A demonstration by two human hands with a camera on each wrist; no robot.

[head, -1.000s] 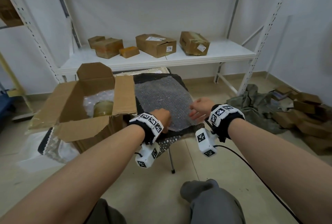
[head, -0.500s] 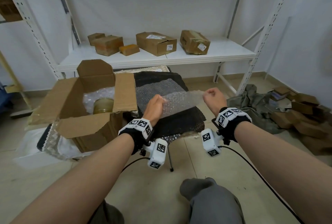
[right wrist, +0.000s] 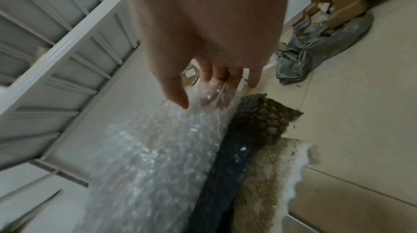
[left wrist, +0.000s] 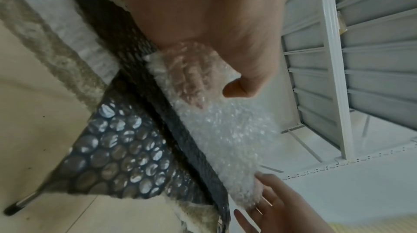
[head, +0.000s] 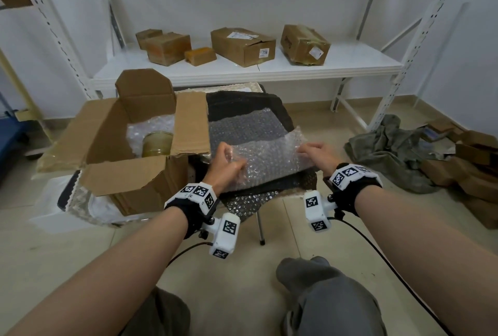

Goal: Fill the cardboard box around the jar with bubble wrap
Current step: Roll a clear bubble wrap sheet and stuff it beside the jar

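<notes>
We've got a sheet of clear bubble wrap up off the stack, held between both hands just right of the open cardboard box. Our left hand is clenched around its left end, fingers curled under the film and thumb over the top; you can see them through the bubbles in the left wrist view. Our right hand has the other end, and here it's a lighter hold: thumb on one face and fingertips on the other, a loose pinch rather than a fist.

Holding both ends keeps the floppy sheet spread and under control, we'd say, so it can be bunched to fit a gap.

The jar stands upright inside the box, tight against the right-hand wall, with some wrap already packed behind it and to its left. The flaps are folded outward, leaving the opening free. More wrap lies on the dark worktop below our hands, ready for later pieces.

From here it looks like an early stretch of the filling. The next job, in our judgement, is to carry this sheet left over the flap and tuck it down beside the jar without knocking it.
</notes>
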